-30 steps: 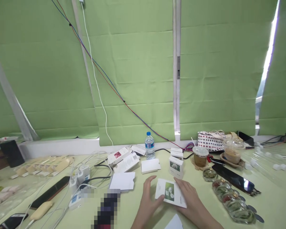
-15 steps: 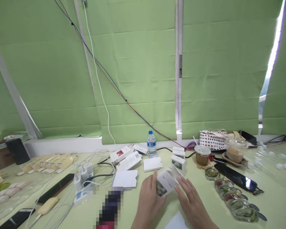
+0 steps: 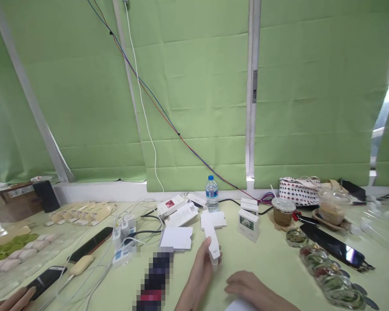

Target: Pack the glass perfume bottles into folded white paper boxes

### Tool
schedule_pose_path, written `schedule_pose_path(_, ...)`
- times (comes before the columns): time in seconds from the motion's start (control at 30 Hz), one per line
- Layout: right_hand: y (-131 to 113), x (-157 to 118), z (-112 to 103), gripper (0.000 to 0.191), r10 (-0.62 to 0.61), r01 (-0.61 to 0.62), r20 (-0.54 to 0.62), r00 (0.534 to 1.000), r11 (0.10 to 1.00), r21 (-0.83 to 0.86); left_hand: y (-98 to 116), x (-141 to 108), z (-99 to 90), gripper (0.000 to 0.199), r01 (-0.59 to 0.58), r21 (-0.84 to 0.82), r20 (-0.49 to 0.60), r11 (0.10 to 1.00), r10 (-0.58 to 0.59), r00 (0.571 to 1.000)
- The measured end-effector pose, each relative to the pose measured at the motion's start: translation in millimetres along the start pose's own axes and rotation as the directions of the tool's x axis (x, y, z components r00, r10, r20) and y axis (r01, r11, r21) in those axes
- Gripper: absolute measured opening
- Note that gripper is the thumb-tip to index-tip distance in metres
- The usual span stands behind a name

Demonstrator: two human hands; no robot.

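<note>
My left hand (image 3: 202, 263) is closed around a small white carton (image 3: 212, 237), held upright and tilted with a narrow blank side towards me. Its far end overlaps a white box lying flat (image 3: 218, 219) behind it. My right hand (image 3: 251, 288) is lower and to the right, apart from the carton, fingers stretched out to the left. Just below it, a white sheet or card (image 3: 240, 305) shows at the bottom edge, partly covered by the hand. A white box with a green picture (image 3: 248, 225) stands upright beyond my hands.
A water bottle (image 3: 212, 193) stands behind several white boxes. To the right are a lidded cup (image 3: 283, 211), a black phone (image 3: 333, 244) and a row of clear-wrapped items (image 3: 330, 276). Cables and a power strip (image 3: 121, 257) lie left. Another person's hand (image 3: 17, 299) touches a phone at lower left.
The carton has turned from its printed face to a narrow side. My right hand has left it and moved down towards the white sheet. Another person's hand has appeared at lower left.
</note>
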State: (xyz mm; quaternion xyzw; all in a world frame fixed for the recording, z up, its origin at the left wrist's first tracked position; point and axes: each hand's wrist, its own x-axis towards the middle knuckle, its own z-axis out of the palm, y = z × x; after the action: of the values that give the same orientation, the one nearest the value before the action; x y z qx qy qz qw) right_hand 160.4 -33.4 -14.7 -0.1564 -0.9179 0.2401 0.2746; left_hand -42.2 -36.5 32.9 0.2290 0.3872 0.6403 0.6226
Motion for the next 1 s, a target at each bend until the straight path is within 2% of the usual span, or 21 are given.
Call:
schedule_pose_path(0.13, 7, 1, 9, 0.039, 0.019, -0.008, 0.136, 0.990, 0.996, -0.086, 7, 1, 0.1, 0.040, 0.169, -0.163, 0.021, 0.972, -0.167, 0.986)
schedule_pose_path(0.2, 13, 1, 9, 0.042, 0.076, -0.060, 0.126, 0.989, 0.990, -0.125, 8, 2, -0.9, 0.042, 0.193, -0.206, 0.043, 0.959, -0.188, 0.981)
schedule_pose_path(0.27, 18, 0, 7, 0.057, 0.188, -0.170, 0.089, 0.978, 0.969, -0.178, 7, 3, -2.7, 0.042, 0.196, -0.222, 0.055, 0.955, -0.188, 0.981)
schedule_pose_path(0.37, 25, -4, 5, 0.079, 0.402, -0.387, -0.003, 0.916, 0.879, -0.280, 5, 3, -5.3, 0.045, 0.206, -0.247, 0.103, 0.947, -0.186, 0.977)
schedule_pose_path(0.43, 29, -8, 5, 0.074, 0.514, -0.510, -0.084, 0.854, 0.792, -0.336, 3, 3, -6.3, 0.049, 0.224, -0.265, 0.150, 0.938, -0.189, 0.970)
schedule_pose_path(0.5, 32, -11, 7, 0.064, 0.557, -0.572, -0.161, 0.815, 0.730, -0.373, 1, 3, -6.3, 0.052, 0.251, -0.274, 0.178, 0.928, -0.208, 0.962)
schedule_pose_path(0.57, 33, -14, 8, 0.059, 0.532, -0.577, -0.229, 0.815, 0.712, -0.399, 0, 2, -5.7, 0.055, 0.283, -0.278, 0.182, 0.918, -0.239, 0.954)
schedule_pose_path(0.67, 30, -15, 11, 0.062, 0.453, -0.532, -0.279, 0.847, 0.713, -0.457, -3, 2, -4.2, 0.053, 0.289, -0.291, 0.159, 0.912, -0.252, 0.955)
schedule_pose_path(0.77, 31, -17, 14, 0.064, 0.397, -0.476, -0.264, 0.879, 0.713, -0.514, -5, 2, -3.1, 0.047, 0.255, -0.311, 0.133, 0.916, -0.224, 0.966)
schedule_pose_path(0.87, 42, -22, 20, 0.056, 0.360, -0.444, -0.259, 0.896, 0.713, -0.543, -5, 2, -3.2, 0.047, 0.257, -0.335, 0.119, 0.906, -0.230, 0.966)
schedule_pose_path(0.93, 52, -25, 23, 0.050, 0.311, -0.454, -0.333, 0.890, 0.676, -0.581, -5, 2, -3.8, 0.047, 0.268, -0.335, 0.109, 0.903, -0.246, 0.963)
schedule_pose_path(1.0, 61, -26, 26, 0.045, 0.219, -0.465, -0.431, 0.875, 0.627, -0.625, -7, 3, -4.3, 0.043, 0.225, -0.285, 0.075, 0.932, -0.213, 0.974)
